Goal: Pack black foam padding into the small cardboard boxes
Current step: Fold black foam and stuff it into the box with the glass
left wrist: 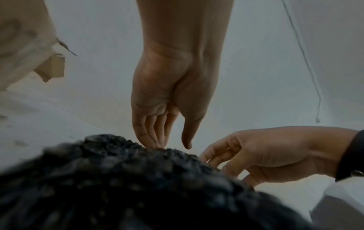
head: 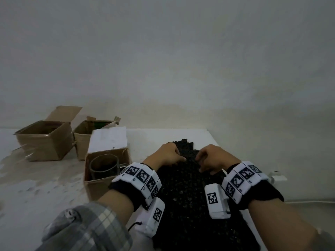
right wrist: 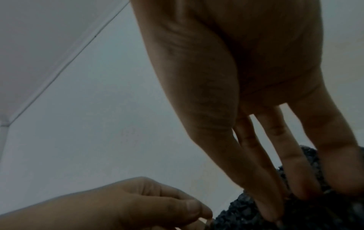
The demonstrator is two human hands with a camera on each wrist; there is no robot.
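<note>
A long strip of black foam padding [head: 186, 196] lies on the white table, running away from me. My left hand [head: 181, 159] touches its far part with straight fingertips [left wrist: 151, 143], and the thumb stands clear of the foam. Just to the right, my right hand [head: 204, 170] pinches the foam [right wrist: 315, 217] between its fingers and thumb [right wrist: 340, 171]. To the left of the foam stands the nearest small cardboard box [head: 101, 185], open, its white flap up and a glass cup [head: 104, 166] inside.
Two more open cardboard boxes [head: 43, 142] [head: 82, 140] stand at the back left near the wall. A white cable [head: 308, 201] and a small white object [head: 279, 178] lie off the table's right edge. The wall rises close behind the table.
</note>
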